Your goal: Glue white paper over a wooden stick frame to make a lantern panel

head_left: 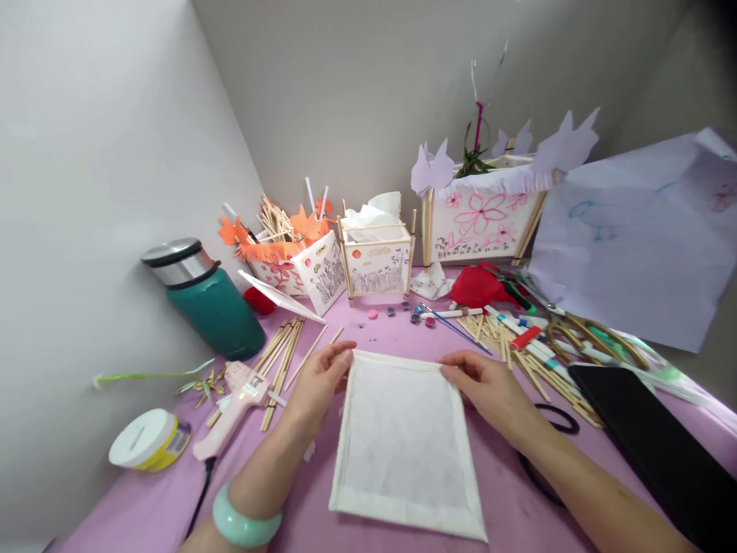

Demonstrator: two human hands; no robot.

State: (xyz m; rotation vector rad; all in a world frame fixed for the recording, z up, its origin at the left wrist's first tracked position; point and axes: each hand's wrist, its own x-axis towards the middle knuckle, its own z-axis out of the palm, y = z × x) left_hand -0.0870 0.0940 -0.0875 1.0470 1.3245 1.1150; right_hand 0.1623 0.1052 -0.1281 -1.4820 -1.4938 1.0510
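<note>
Head cam: L hand (319, 380) & R hand (482, 384) pinch 2 far corners of white panel (406, 442), centred over purple table (308, 507), prob. to keep it square. Glue gun (237, 403) lies on L side, prob. for quick reach.

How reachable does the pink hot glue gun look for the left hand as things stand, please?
Probably yes: the pink hot glue gun lies beside the left forearm, its handle uncovered, but the left hand would likely need to release the white panel first.
</note>
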